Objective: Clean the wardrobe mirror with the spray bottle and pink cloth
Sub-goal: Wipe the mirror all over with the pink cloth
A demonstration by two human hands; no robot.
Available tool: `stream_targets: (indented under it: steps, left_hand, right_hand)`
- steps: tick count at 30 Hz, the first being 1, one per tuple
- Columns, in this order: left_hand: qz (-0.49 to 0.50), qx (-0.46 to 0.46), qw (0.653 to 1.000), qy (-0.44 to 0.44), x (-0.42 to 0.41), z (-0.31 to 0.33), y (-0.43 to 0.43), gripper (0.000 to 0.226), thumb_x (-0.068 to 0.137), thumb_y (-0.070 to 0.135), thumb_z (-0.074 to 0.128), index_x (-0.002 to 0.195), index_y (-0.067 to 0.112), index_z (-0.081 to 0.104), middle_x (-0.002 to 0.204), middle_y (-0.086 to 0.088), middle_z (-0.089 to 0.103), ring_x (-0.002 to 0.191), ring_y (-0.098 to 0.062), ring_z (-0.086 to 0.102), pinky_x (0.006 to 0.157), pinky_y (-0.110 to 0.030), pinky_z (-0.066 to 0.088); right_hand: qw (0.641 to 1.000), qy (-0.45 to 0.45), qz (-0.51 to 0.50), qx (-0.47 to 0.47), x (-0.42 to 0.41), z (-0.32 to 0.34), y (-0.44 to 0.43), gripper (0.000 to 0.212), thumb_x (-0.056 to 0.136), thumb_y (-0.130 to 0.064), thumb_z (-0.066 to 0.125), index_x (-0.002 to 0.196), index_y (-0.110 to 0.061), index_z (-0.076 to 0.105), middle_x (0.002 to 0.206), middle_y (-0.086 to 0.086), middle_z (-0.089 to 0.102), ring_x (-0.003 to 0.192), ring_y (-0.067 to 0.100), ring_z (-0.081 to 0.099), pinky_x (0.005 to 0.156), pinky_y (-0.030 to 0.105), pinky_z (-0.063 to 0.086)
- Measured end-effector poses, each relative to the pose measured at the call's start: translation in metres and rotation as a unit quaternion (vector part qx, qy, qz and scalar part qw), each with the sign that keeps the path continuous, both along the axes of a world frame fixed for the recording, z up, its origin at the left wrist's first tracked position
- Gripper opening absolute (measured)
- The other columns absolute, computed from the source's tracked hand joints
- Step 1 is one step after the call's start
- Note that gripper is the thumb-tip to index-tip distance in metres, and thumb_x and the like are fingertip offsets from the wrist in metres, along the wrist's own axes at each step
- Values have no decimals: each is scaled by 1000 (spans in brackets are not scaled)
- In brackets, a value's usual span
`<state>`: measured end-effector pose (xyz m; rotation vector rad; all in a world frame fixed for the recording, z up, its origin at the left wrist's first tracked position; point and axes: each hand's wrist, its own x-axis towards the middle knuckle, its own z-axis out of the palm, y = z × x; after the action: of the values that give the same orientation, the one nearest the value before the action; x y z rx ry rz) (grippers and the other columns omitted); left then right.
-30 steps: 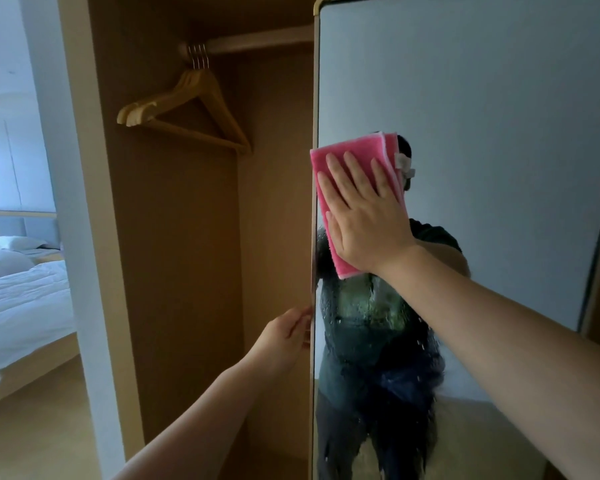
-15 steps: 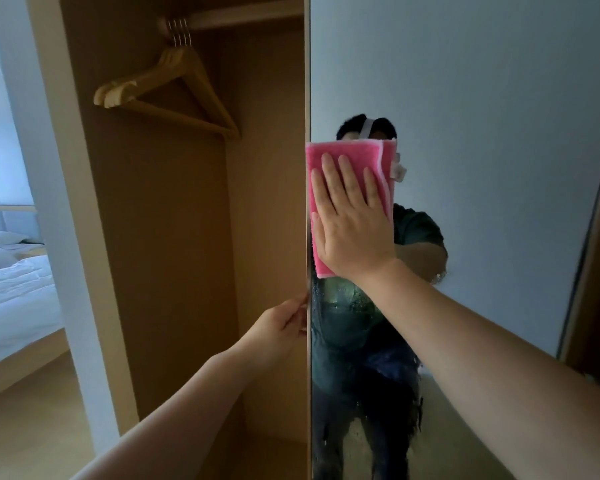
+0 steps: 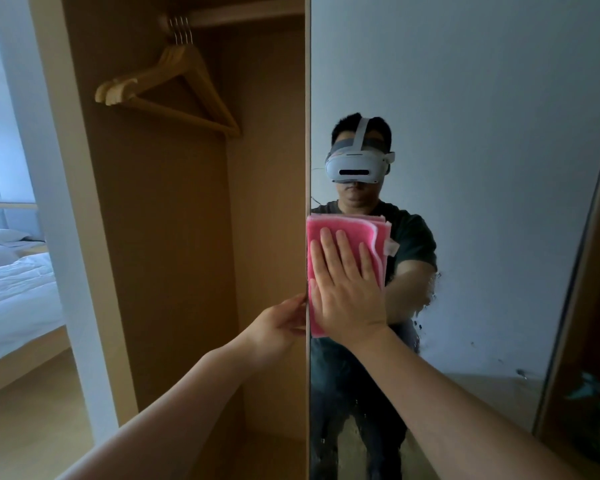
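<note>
The wardrobe mirror (image 3: 482, 133) fills the right half of the view on an open door. My right hand (image 3: 347, 289) lies flat on the folded pink cloth (image 3: 347, 230) and presses it against the glass near the door's left edge. My left hand (image 3: 278, 327) grips that door edge (image 3: 307, 133) just left of the cloth. Spray droplets and wet streaks (image 3: 426, 306) show on the glass to the right of and below the cloth. The spray bottle is not in view.
The open wardrobe compartment (image 3: 174, 237) at left holds several wooden hangers (image 3: 174, 88) on a rail. A bed with white bedding (image 3: 14, 292) stands beyond the wardrobe's side panel at far left. A dark door frame (image 3: 589, 271) borders the mirror on the right.
My right hand has slid the pink cloth down the mirror along its left edge, to just beside my left hand. My left hand stays on the door edge.
</note>
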<state>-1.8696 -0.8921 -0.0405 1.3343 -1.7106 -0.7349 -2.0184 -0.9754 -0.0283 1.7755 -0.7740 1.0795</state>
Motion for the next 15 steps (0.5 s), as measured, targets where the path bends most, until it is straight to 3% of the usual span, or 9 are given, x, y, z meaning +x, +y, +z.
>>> stream_targets:
  steps: [7,12,15]
  left_hand:
    - [-4,-11,999,41,0,-2,-2,62,88,-17,40,142,14,44,129,-8,61,118,-19,60,100,-44,49]
    - [0,-10,997,73,-3,-1,-2,54,93,-12,40,127,28,51,124,-5,64,115,-18,61,98,-39,51]
    - [0,-6,996,84,-3,-1,-3,56,92,-16,38,131,22,50,124,-6,64,115,-19,62,97,-38,52]
  right_hand:
    - [999,26,-20,6,-4,-39,1,73,97,-47,42,153,-8,18,159,15,16,149,33,8,120,50,4]
    - [999,33,-19,3,-7,-40,2,69,98,-47,38,153,-8,18,158,15,17,149,32,7,120,49,3]
    - [999,51,-11,4,-9,-36,0,72,98,-48,38,153,-8,15,159,14,14,149,32,6,120,50,2]
